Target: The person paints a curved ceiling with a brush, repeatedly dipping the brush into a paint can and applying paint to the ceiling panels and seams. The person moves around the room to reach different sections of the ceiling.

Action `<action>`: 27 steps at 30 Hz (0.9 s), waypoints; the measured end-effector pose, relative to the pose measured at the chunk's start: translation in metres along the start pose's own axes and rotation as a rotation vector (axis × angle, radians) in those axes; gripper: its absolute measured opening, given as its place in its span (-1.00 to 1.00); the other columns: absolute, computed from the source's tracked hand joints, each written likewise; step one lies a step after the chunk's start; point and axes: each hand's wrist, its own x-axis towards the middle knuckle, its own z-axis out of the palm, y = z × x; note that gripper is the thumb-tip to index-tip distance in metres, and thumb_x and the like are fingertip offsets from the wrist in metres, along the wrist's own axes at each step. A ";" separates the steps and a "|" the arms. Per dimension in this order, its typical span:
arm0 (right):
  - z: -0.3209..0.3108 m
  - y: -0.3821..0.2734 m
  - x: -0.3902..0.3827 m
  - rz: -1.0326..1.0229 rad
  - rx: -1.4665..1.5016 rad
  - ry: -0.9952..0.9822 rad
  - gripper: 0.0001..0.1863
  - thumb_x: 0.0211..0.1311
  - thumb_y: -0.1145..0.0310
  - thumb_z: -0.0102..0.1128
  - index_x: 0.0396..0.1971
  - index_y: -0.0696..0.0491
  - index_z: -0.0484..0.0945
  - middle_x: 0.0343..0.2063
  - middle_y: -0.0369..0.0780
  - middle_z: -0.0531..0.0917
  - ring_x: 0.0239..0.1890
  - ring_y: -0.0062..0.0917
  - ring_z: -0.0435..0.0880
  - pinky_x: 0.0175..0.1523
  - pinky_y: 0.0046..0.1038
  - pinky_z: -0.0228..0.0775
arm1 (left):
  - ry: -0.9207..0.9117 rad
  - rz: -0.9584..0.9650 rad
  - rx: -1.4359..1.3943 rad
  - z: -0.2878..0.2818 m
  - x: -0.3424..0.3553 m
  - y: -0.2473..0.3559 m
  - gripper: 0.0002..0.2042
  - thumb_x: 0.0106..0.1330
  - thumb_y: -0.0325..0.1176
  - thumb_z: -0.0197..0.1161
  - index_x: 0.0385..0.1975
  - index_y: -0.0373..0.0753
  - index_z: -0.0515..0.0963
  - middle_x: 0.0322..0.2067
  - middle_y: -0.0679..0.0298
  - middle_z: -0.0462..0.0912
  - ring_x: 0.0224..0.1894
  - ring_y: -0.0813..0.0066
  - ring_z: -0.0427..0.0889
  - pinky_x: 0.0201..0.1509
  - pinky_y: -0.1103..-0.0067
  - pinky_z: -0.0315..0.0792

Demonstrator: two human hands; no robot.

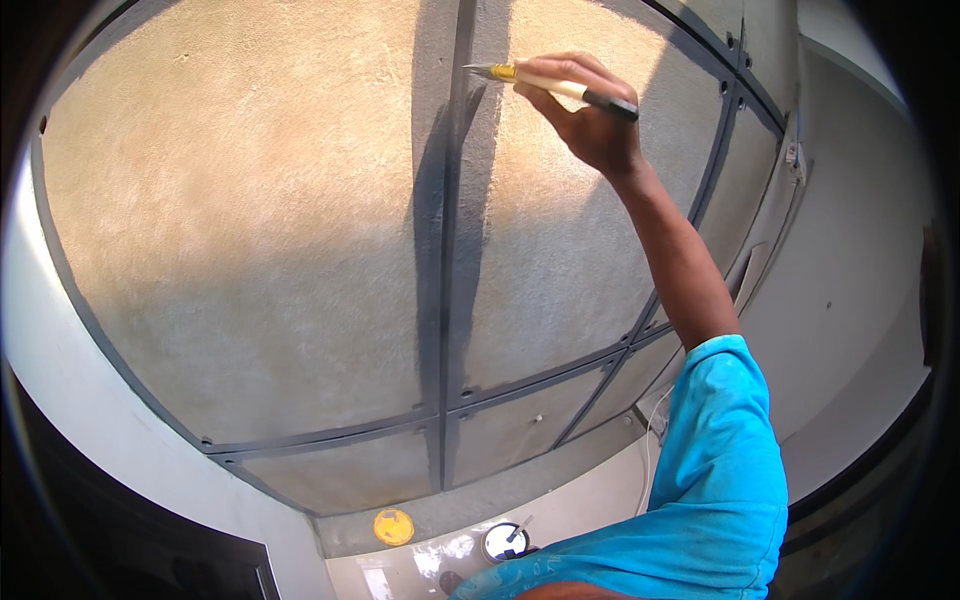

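My right hand [602,128] is raised high on the wall, its fingers closed around a paintbrush [552,84]. The brush has a pale handle with a black end and a yellow ferrule. Its bristles point left and meet, or nearly meet, the dark grey band [458,200] running up the wall. That band has a darker groove down its middle, with rough beige panels [300,180] on either side. The shadow of my hand and brush falls across the band and left panel. My left hand does not show; only a patch of skin appears at the bottom edge, below my blue shirt.
A round open container [490,545] with a stick-like handle in it is low down by my shirt. A yellow disc, perhaps a lid [393,527], lies on the grey ledge at the wall's foot. A white cable [647,470] trails near my sleeve. A plain wall [850,240] stands right.
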 end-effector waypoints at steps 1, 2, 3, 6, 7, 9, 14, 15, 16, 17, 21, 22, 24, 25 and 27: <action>-0.004 0.008 0.009 0.159 0.074 -0.056 -0.73 0.25 0.31 0.45 -0.08 0.04 0.74 -0.16 -0.20 0.79 -0.11 -0.45 0.80 -0.03 -0.45 0.73 | 0.002 0.003 -0.023 0.002 -0.003 0.000 -0.84 0.16 -0.23 0.26 -0.58 -0.09 0.50 -0.60 0.16 0.57 -0.52 0.13 0.54 -0.39 0.19 0.44; -0.005 0.018 0.016 0.321 0.152 -0.114 -0.73 0.27 0.29 0.43 -0.07 0.06 0.73 -0.15 -0.19 0.79 -0.11 -0.44 0.80 -0.02 -0.43 0.73 | -0.001 0.001 -0.046 0.001 -0.009 0.002 -0.84 0.16 -0.23 0.26 -0.57 -0.09 0.50 -0.60 0.16 0.57 -0.52 0.12 0.54 -0.38 0.18 0.45; -0.010 0.027 0.029 0.424 0.191 -0.163 -0.73 0.28 0.29 0.41 -0.07 0.06 0.73 -0.15 -0.19 0.79 -0.10 -0.45 0.79 -0.01 -0.42 0.71 | -0.006 0.003 -0.067 0.000 -0.015 0.002 -0.84 0.15 -0.22 0.26 -0.57 -0.09 0.50 -0.60 0.15 0.57 -0.52 0.11 0.54 -0.37 0.18 0.45; -0.019 0.054 0.069 0.618 0.296 -0.207 -0.78 0.28 0.36 0.41 -0.13 0.09 0.77 -0.19 -0.17 0.80 -0.13 -0.45 0.76 -0.07 -0.40 0.64 | -0.178 -0.385 -0.587 -0.001 -0.016 0.013 -0.82 0.19 -0.21 0.28 -0.56 -0.11 0.51 -0.59 0.14 0.58 -0.49 0.09 0.55 -0.36 0.18 0.46; -0.021 0.070 0.080 0.619 0.340 -0.136 -0.80 0.29 0.36 0.40 -0.14 0.09 0.77 -0.19 -0.18 0.80 -0.12 -0.48 0.76 -0.07 -0.41 0.65 | -0.145 -0.443 -0.650 0.003 -0.010 0.017 -0.82 0.21 -0.22 0.28 -0.56 -0.12 0.51 -0.58 0.14 0.59 -0.48 0.10 0.56 -0.36 0.19 0.46; -0.026 0.079 0.092 0.620 0.411 0.038 -0.83 0.30 0.38 0.40 -0.16 0.07 0.78 -0.21 -0.19 0.81 -0.11 -0.50 0.76 -0.06 -0.42 0.65 | -0.074 -0.574 -0.768 0.009 -0.008 0.021 -0.81 0.25 -0.25 0.28 -0.56 -0.14 0.52 -0.56 0.15 0.63 -0.46 0.12 0.58 -0.35 0.20 0.46; -0.001 0.068 0.065 -0.069 -0.190 0.317 -0.82 0.22 0.44 0.46 -0.17 0.02 0.78 -0.22 -0.20 0.82 -0.07 -0.40 0.78 -0.01 -0.42 0.66 | -0.221 -0.502 -0.707 -0.002 -0.011 0.010 -0.87 0.35 -0.23 0.05 -0.38 -0.08 0.48 -0.50 0.26 0.50 -0.48 0.23 0.55 -0.56 0.25 0.34; 0.007 0.054 0.047 -0.014 -0.171 0.298 -0.81 0.20 0.44 0.47 -0.17 0.03 0.78 -0.22 -0.19 0.81 -0.07 -0.40 0.78 -0.03 -0.41 0.66 | -0.286 -0.593 -0.862 -0.010 -0.008 0.001 -0.86 0.37 -0.22 0.00 -0.35 -0.06 0.46 -0.50 0.29 0.46 -0.49 0.25 0.53 -0.62 0.26 0.30; 0.015 0.032 0.026 0.044 -0.144 0.276 -0.80 0.18 0.45 0.49 -0.17 0.04 0.78 -0.22 -0.19 0.81 -0.06 -0.41 0.77 -0.05 -0.40 0.66 | -0.416 -0.660 -1.005 -0.021 -0.005 -0.009 -0.85 0.39 -0.21 -0.06 -0.31 -0.04 0.45 -0.49 0.32 0.42 -0.50 0.27 0.52 -0.68 0.27 0.27; 0.016 0.018 -0.001 0.052 -0.139 0.207 -0.79 0.16 0.46 0.50 -0.18 0.05 0.78 -0.22 -0.18 0.81 -0.09 -0.41 0.78 -0.06 -0.41 0.66 | -0.100 -1.005 -1.283 -0.013 -0.009 0.007 -0.89 0.32 -0.42 0.06 -0.47 -0.22 0.42 -0.67 0.35 0.37 -0.79 0.51 0.33 -0.84 0.62 0.16; 0.045 -0.043 -0.115 0.075 -0.040 0.064 -0.59 0.02 0.41 0.59 -0.05 -0.10 0.77 -0.13 -0.31 0.79 -0.12 -0.54 0.73 0.00 -0.49 0.66 | -0.012 -1.018 -1.064 -0.026 -0.020 0.015 -0.90 0.36 -0.30 0.08 -0.37 -0.13 0.47 -0.50 0.30 0.52 -0.58 0.44 0.53 -0.70 0.56 0.21; 0.051 -0.060 -0.138 0.103 -0.009 0.031 -0.56 0.00 0.46 0.58 -0.04 -0.12 0.77 -0.13 -0.32 0.79 -0.09 -0.52 0.72 -0.02 -0.47 0.65 | -0.041 -0.987 -1.039 -0.029 -0.021 0.016 -0.88 0.38 -0.29 0.06 -0.37 -0.13 0.46 -0.51 0.32 0.50 -0.61 0.47 0.50 -0.71 0.59 0.19; 0.062 -0.106 -0.166 0.136 0.061 -0.010 -0.62 0.02 0.52 0.48 -0.10 -0.11 0.79 -0.18 -0.32 0.77 -0.13 -0.48 0.69 -0.10 -0.46 0.69 | -0.033 -1.005 -1.030 -0.031 -0.034 0.026 -0.90 0.40 -0.28 0.05 -0.31 -0.12 0.45 -0.51 0.37 0.45 -0.62 0.59 0.44 -0.70 0.65 0.18; 0.063 -0.122 -0.182 0.157 0.094 -0.038 -0.63 0.02 0.52 0.48 -0.11 -0.10 0.79 -0.18 -0.32 0.76 -0.13 -0.47 0.68 -0.09 -0.45 0.68 | -0.050 -1.030 -1.027 -0.033 -0.036 0.032 -0.88 0.41 -0.27 0.06 -0.29 -0.14 0.46 -0.48 0.36 0.47 -0.59 0.60 0.46 -0.70 0.68 0.19; 0.069 -0.155 -0.219 0.219 0.146 -0.075 -0.64 0.01 0.53 0.47 -0.12 -0.08 0.79 -0.18 -0.33 0.75 -0.13 -0.45 0.67 -0.09 -0.45 0.66 | -0.065 -1.014 -0.977 -0.039 -0.050 0.030 -0.79 0.46 -0.19 0.09 -0.13 -0.20 0.49 -0.38 0.32 0.54 -0.51 0.58 0.54 -0.66 0.70 0.24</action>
